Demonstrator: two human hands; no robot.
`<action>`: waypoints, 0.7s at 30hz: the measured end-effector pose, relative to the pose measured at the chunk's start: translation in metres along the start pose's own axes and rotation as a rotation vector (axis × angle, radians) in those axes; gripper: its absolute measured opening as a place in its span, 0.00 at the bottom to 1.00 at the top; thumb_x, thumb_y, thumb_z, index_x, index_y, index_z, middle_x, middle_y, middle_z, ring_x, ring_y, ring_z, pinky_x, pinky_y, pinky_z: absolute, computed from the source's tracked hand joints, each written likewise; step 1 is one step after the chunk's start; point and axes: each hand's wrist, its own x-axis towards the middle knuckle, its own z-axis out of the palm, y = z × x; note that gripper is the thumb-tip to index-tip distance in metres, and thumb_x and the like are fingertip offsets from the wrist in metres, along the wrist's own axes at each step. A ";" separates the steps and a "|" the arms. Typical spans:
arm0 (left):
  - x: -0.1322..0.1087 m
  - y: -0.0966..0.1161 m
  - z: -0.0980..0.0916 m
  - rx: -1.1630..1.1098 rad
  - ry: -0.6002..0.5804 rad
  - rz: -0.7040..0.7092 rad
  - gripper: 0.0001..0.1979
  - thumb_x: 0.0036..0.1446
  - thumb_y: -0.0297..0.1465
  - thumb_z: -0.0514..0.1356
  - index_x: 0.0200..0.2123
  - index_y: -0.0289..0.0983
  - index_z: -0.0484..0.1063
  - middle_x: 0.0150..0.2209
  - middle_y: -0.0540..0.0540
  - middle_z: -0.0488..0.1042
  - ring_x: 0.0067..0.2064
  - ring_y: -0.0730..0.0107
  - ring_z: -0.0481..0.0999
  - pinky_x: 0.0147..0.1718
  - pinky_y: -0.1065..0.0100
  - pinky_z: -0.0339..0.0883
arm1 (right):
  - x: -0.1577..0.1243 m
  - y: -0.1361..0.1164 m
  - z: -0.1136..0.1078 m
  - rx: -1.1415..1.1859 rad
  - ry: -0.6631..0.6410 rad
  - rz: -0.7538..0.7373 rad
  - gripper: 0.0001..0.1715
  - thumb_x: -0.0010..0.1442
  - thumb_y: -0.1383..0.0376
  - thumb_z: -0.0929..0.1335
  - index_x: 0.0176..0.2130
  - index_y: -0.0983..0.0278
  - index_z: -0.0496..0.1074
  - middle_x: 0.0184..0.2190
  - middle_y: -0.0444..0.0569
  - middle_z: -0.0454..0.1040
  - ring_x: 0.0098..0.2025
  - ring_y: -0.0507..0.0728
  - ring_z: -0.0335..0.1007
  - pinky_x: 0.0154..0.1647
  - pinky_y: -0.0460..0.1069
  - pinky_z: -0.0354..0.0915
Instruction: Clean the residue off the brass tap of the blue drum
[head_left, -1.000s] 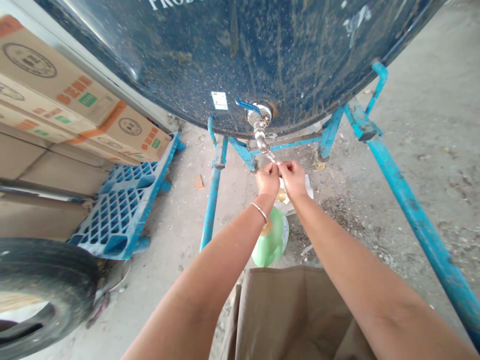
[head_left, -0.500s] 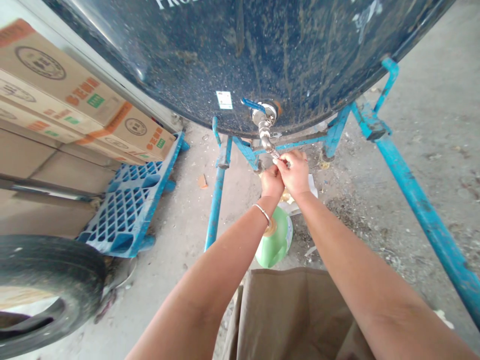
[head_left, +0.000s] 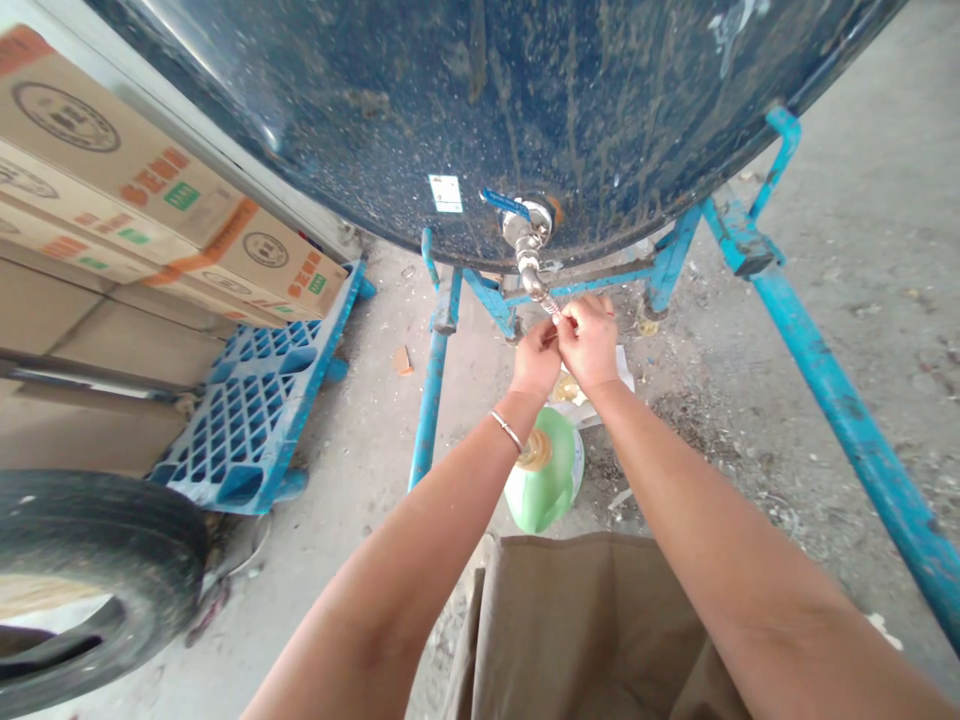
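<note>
Both hands meet just below the tap [head_left: 529, 262], right hand [head_left: 589, 343] and left hand [head_left: 536, 358] pinching a small thing at its spout, above the green bottle [head_left: 546, 488].

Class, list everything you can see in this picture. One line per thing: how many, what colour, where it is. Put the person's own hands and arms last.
tank: one, dark blue, dirt-streaked, top, on the stand
tap: one, silver with blue handle, low on the tank
stand: one, blue metal, under the tank
bottle: one, green, on the floor below the tap
pallet: one, blue plastic, left
cartons: several, brown, stacked on the pallet
tyre: one, black, lower left
floor: grey concrete, littered
bangle: one, silver, left wrist
left hand: at the tap's spout, fingers pinched
right hand: beside it, fingers pinched at the spout
</note>
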 end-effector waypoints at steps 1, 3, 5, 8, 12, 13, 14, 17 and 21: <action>-0.001 0.000 -0.001 -0.072 -0.009 -0.014 0.10 0.48 0.23 0.63 0.35 0.36 0.80 0.34 0.46 0.80 0.40 0.65 0.79 0.47 0.65 0.71 | -0.001 -0.001 0.001 0.009 -0.001 0.011 0.13 0.65 0.67 0.66 0.28 0.60 0.63 0.32 0.50 0.70 0.39 0.61 0.59 0.46 0.57 0.57; -0.002 0.001 0.000 -0.196 0.045 -0.070 0.12 0.47 0.24 0.63 0.38 0.36 0.79 0.38 0.45 0.81 0.42 0.66 0.80 0.47 0.66 0.72 | -0.003 -0.002 0.002 0.029 0.004 0.024 0.13 0.65 0.66 0.65 0.28 0.60 0.64 0.32 0.51 0.69 0.39 0.61 0.59 0.47 0.57 0.57; -0.002 0.002 0.003 -0.256 0.146 -0.117 0.11 0.50 0.28 0.65 0.39 0.35 0.78 0.40 0.45 0.81 0.42 0.67 0.80 0.46 0.66 0.73 | -0.004 -0.004 0.003 0.040 0.018 0.033 0.13 0.65 0.66 0.65 0.28 0.60 0.63 0.31 0.50 0.69 0.37 0.61 0.58 0.46 0.57 0.57; 0.002 0.002 0.011 -0.303 0.222 -0.127 0.10 0.53 0.31 0.67 0.40 0.36 0.78 0.40 0.45 0.81 0.42 0.68 0.80 0.46 0.66 0.74 | -0.005 -0.005 0.005 0.040 0.035 0.053 0.13 0.64 0.67 0.64 0.27 0.60 0.62 0.31 0.50 0.69 0.37 0.60 0.57 0.44 0.56 0.55; 0.008 -0.002 0.020 -0.338 0.258 -0.129 0.05 0.54 0.27 0.67 0.36 0.35 0.77 0.35 0.48 0.80 0.38 0.70 0.79 0.46 0.66 0.74 | -0.006 -0.003 0.006 0.036 0.035 0.052 0.13 0.63 0.68 0.63 0.27 0.60 0.60 0.31 0.50 0.68 0.37 0.60 0.56 0.43 0.55 0.53; 0.009 -0.003 0.022 -0.329 0.274 -0.123 0.03 0.55 0.27 0.66 0.35 0.35 0.76 0.33 0.48 0.79 0.37 0.71 0.78 0.45 0.67 0.74 | -0.006 -0.001 0.006 0.041 0.037 0.046 0.13 0.64 0.67 0.63 0.27 0.60 0.60 0.30 0.50 0.68 0.37 0.60 0.56 0.43 0.55 0.53; 0.009 -0.004 0.023 -0.318 0.292 -0.111 0.02 0.56 0.26 0.66 0.34 0.35 0.76 0.32 0.49 0.78 0.35 0.72 0.78 0.44 0.67 0.73 | -0.007 0.000 0.007 0.050 0.039 0.040 0.14 0.65 0.66 0.63 0.27 0.60 0.60 0.30 0.50 0.68 0.36 0.59 0.56 0.43 0.55 0.53; 0.011 -0.006 0.025 -0.297 0.337 -0.072 0.02 0.57 0.25 0.65 0.32 0.35 0.76 0.30 0.50 0.77 0.34 0.73 0.76 0.41 0.69 0.71 | -0.008 0.005 0.007 0.072 0.044 0.027 0.15 0.67 0.64 0.64 0.27 0.61 0.63 0.30 0.49 0.68 0.36 0.59 0.57 0.43 0.55 0.53; 0.013 -0.008 0.024 -0.301 0.353 -0.061 0.05 0.56 0.22 0.66 0.28 0.34 0.77 0.28 0.52 0.76 0.32 0.76 0.73 0.37 0.72 0.68 | -0.009 0.010 0.006 0.090 0.019 0.027 0.16 0.68 0.63 0.66 0.27 0.62 0.66 0.30 0.49 0.71 0.35 0.58 0.60 0.45 0.54 0.56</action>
